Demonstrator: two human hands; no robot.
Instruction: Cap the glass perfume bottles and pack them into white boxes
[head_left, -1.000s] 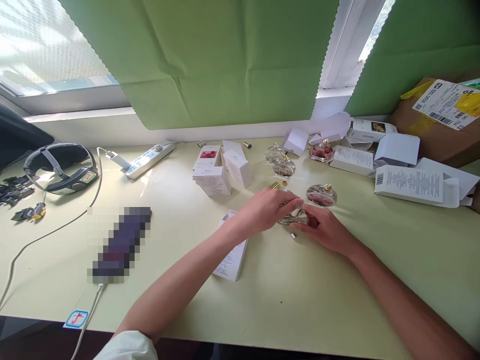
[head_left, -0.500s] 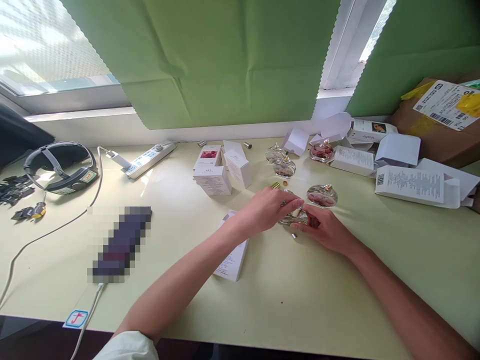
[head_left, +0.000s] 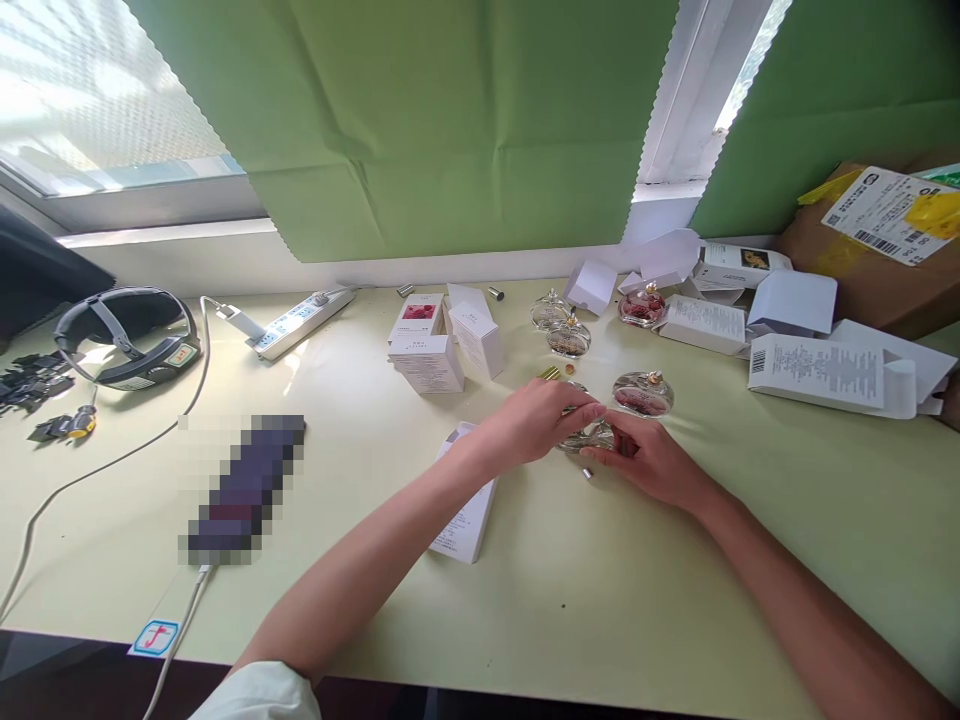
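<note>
A clear glass perfume bottle (head_left: 598,437) lies on the table, partly covered by my hands. My left hand (head_left: 536,418) is closed over its upper part, with the thumb and fingers at the neck. From the right side, my right hand (head_left: 651,458) grips the same bottle between thumb and fingers. A small silver cylinder (head_left: 587,473) lies just in front of the bottle. Behind my left hand are a gold cap (head_left: 551,373) and a tiny orange-brown piece (head_left: 570,369). Another perfume bottle (head_left: 643,394), with pinkish contents, rests just behind my right hand.
More perfume bottles (head_left: 568,338) stand farther back. A white carton (head_left: 466,520) lies under my left forearm; upright boxes (head_left: 426,363) stand behind it. Opened cartons (head_left: 817,370) crowd the right. On the left are a power strip (head_left: 300,325), a headband device (head_left: 135,345) and a blurred phone (head_left: 244,490).
The view has shifted very slightly. Both hands stay on the perfume bottle, with hardly any visible movement.
</note>
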